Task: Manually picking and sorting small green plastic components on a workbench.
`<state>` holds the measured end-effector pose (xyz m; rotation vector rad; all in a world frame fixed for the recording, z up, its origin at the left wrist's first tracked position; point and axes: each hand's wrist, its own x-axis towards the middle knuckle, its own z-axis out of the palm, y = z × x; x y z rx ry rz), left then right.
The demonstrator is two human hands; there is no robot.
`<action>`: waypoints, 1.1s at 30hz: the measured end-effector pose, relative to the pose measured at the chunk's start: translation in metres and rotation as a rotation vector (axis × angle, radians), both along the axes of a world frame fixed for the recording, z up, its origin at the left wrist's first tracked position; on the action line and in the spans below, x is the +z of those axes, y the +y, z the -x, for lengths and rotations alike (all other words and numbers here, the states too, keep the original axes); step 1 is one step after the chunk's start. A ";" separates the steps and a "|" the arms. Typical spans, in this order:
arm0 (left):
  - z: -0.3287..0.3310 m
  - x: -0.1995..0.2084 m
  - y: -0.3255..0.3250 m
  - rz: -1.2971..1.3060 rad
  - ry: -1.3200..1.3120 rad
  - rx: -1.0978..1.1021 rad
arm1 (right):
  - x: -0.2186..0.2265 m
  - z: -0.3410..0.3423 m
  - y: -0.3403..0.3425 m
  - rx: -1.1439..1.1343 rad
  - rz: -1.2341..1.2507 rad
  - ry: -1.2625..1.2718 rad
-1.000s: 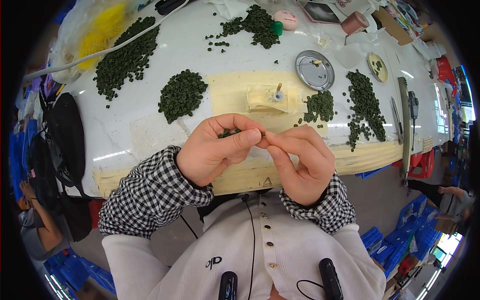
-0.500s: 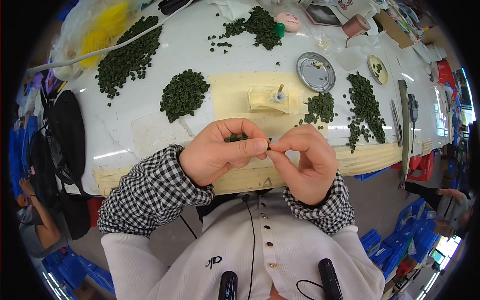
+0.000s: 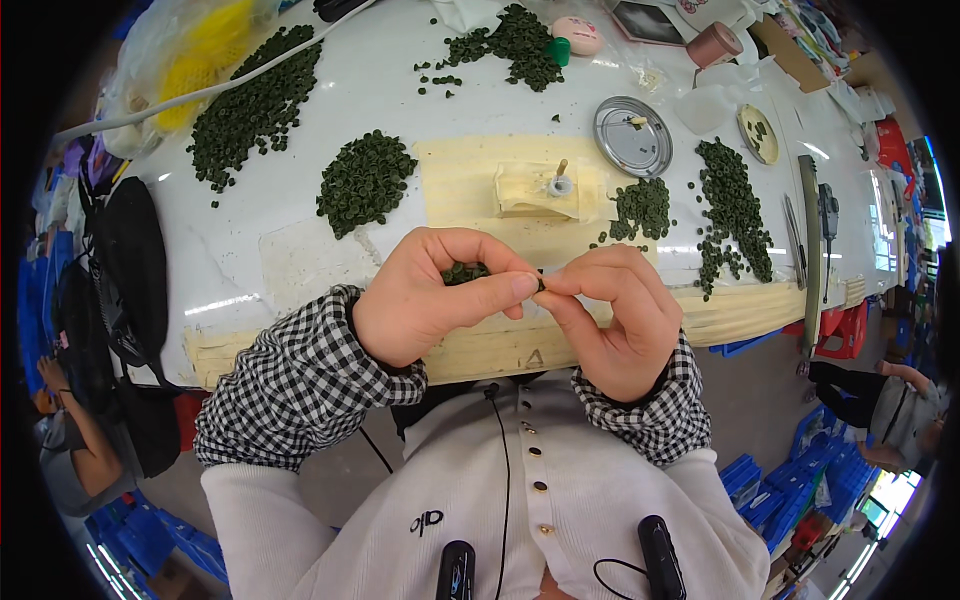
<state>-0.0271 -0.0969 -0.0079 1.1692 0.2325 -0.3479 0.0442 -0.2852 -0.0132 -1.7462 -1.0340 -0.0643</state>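
Note:
My left hand [image 3: 425, 298] is curled around several small dark green round pieces [image 3: 465, 272], with its thumb and forefinger pinched at the tips. My right hand [image 3: 620, 315] meets it there, thumb and forefinger closed on one small dark green piece [image 3: 541, 284], mostly hidden by the fingertips. Both hands are over the near edge of the white table [image 3: 330, 90]. Just beyond them stands a small block wrapped in cream tape [image 3: 530, 195], with a white nozzle-like tip [image 3: 560, 186] and a thin stick. Beside it lies a small heap of green pieces [image 3: 642, 208].
More green heaps lie at left [image 3: 367, 182], far left [image 3: 255, 110], far middle [image 3: 525, 50] and right [image 3: 733, 210]. A round metal lid [image 3: 633, 138], a cream dish [image 3: 758, 135] and tweezers [image 3: 795, 240] are at right. A white cable [image 3: 220, 97] crosses the far left. Other people are at both sides.
My hands remain pinched together, and the right has shifted slightly to the right. The table scene sits slightly higher in view.

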 end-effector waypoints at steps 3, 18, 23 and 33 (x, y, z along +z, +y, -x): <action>0.001 -0.001 0.000 -0.021 -0.011 0.019 | 0.000 0.001 0.003 -0.004 -0.014 -0.011; 0.000 0.000 -0.002 -0.103 -0.043 -0.001 | 0.001 -0.002 -0.003 0.050 0.011 -0.035; 0.000 0.003 0.000 -0.039 -0.002 -0.022 | 0.000 -0.003 -0.006 0.058 0.016 -0.027; 0.001 0.003 -0.003 -0.186 -0.102 0.018 | 0.000 -0.001 -0.007 0.104 -0.024 0.471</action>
